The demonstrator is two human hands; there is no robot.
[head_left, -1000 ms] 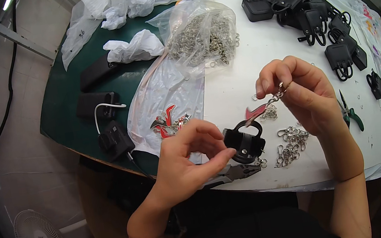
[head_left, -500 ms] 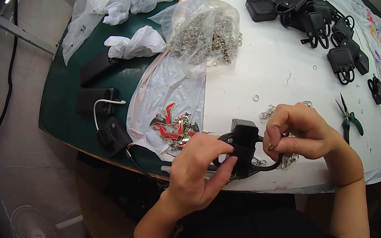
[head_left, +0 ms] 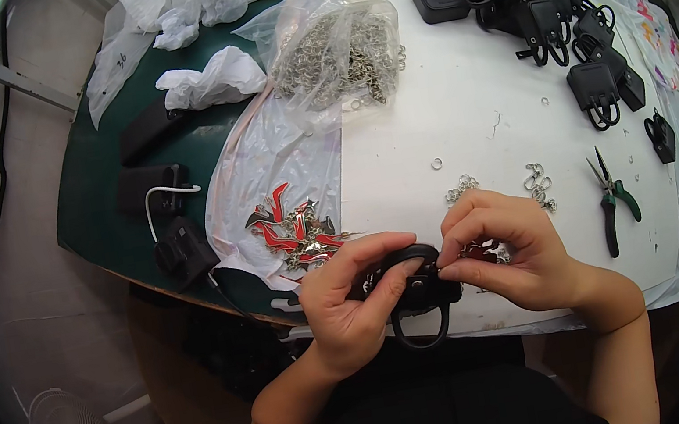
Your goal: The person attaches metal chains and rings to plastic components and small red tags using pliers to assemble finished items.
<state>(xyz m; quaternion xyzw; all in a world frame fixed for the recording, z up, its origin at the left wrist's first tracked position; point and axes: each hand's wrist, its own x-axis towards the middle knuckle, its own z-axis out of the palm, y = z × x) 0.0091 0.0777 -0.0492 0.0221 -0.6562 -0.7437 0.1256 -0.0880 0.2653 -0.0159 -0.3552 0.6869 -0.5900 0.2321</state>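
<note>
A small black mini handbag with two looped handles is held just above the table's near edge. My left hand grips it, thumb across its upper part and fingers behind. At the bag's right edge, my right hand has thumb and index finger pinched together; whatever is between them is too small to make out. Beyond the right hand lie small metal clasps and more clasps. Something red and metallic shows partly under the right palm. To the left is a heap of red and black metal charms.
Green-handled pliers lie on the right. A pile of black mini handbags covers the far right. A clear bag of metal rings and chains stands at the back, near crumpled white plastic. Black power banks sit on the left.
The mini handbag has turned so that a handle now hangs downward. My right hand has moved left, bringing its pinched fingertips to the bag's edge. The view has shifted slightly.
</note>
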